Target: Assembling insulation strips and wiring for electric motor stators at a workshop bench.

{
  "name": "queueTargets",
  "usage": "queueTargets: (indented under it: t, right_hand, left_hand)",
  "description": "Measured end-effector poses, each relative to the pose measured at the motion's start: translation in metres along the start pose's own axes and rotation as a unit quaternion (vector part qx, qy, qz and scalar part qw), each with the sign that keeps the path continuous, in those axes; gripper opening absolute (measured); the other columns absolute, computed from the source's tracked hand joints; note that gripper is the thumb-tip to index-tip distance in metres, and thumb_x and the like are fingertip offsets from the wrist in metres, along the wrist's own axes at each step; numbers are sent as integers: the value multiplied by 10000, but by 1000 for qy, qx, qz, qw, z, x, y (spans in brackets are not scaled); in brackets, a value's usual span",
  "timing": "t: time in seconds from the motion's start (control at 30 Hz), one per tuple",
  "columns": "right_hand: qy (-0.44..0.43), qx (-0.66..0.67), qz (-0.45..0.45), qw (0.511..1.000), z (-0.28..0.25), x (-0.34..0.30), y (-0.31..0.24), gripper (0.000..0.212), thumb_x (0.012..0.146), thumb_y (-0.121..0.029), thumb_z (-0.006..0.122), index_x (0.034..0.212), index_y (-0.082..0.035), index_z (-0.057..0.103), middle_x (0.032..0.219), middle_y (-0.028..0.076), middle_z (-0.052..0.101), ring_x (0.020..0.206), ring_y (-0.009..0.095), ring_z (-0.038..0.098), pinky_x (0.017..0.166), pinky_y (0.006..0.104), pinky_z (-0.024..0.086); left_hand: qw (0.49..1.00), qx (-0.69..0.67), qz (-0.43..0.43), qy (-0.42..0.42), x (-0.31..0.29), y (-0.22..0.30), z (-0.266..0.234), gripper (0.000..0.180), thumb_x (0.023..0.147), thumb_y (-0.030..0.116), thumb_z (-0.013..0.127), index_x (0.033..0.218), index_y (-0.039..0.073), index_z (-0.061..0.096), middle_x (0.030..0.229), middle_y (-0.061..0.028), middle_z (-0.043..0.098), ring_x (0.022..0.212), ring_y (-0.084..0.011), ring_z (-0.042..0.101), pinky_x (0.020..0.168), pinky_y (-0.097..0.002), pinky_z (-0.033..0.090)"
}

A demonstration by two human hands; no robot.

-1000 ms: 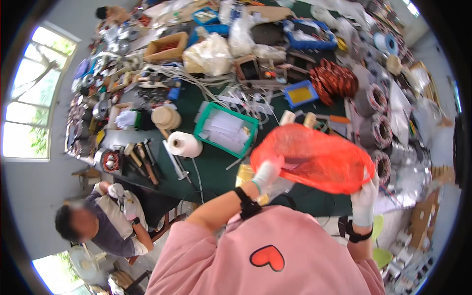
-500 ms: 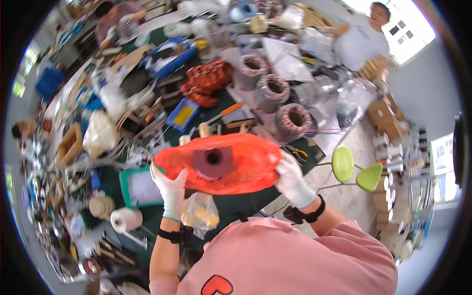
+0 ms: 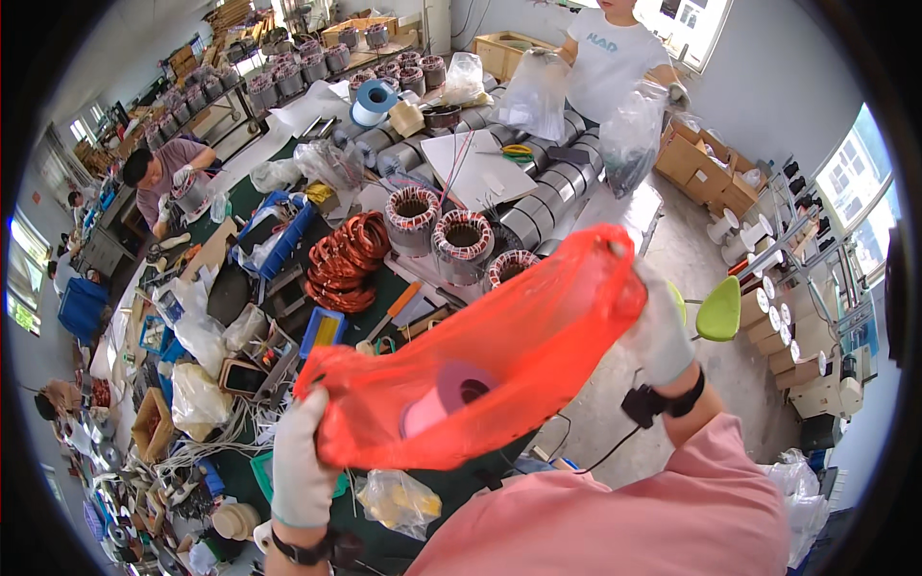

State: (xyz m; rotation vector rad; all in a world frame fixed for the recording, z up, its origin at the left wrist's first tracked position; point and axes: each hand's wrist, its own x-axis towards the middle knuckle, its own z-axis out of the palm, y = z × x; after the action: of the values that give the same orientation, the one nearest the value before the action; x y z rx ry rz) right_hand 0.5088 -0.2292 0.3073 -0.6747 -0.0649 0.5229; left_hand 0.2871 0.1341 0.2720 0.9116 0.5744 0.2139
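Here's the red bag (image 3: 523, 336), all thin, crinkled plastic, glossy and see-through! Gloves (image 3: 300, 466) look matt, soft white cloth. Metal cylinders (image 3: 565, 187) gleam smooth, wire coils (image 3: 344, 269) shine coppery, cardboard boxes (image 3: 690, 171) sit dull, and the chair (image 3: 718, 312) is smooth plastic.

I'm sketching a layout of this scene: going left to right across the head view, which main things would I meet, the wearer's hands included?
Blue bin → brown tray → left hand → red bag → right hand → right green seat.
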Motion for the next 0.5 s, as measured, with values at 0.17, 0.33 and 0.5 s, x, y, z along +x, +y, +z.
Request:
queueTargets:
  t: [0.17, 0.33, 0.5]
  right_hand:
    - [51, -40, 17, 998, -30, 104, -80, 291, 1055, -238, 470, 1208, -50, 632, 1159, 112, 725, 1016, 253, 721, 893, 424, 602]
    - [102, -85, -134, 982, 12, 149, -164, 280, 1055, -234, 482, 1231, -71, 625, 1198, 105, 711, 1065, 255, 703, 970, 446, 571]
    - [97, -59, -206, 972, -1, 213, -166, 294, 1039, -233, 530, 1278, -74, 595, 1237, 112, 684, 1146, 247, 666, 1006, 434, 555]
  left_hand:
    - [997, -34, -73, -2, 95, 36, 111, 143, 1010, 132, 556, 1058, 40, 654, 849, -8, 688, 705, -118, 663, 686, -267, 566]
    - [982, 13, 96, -161, 194, 83, 183, 218, 1002, 175, 589, 1124, 17, 677, 1033, -92, 742, 930, -184, 723, 846, -334, 596]
    - [961, 77, 237, -121, 263, 92, 244, 249, 1020, 194, 547, 1085, -7, 678, 972, -87, 712, 836, -194, 716, 730, -322, 595]
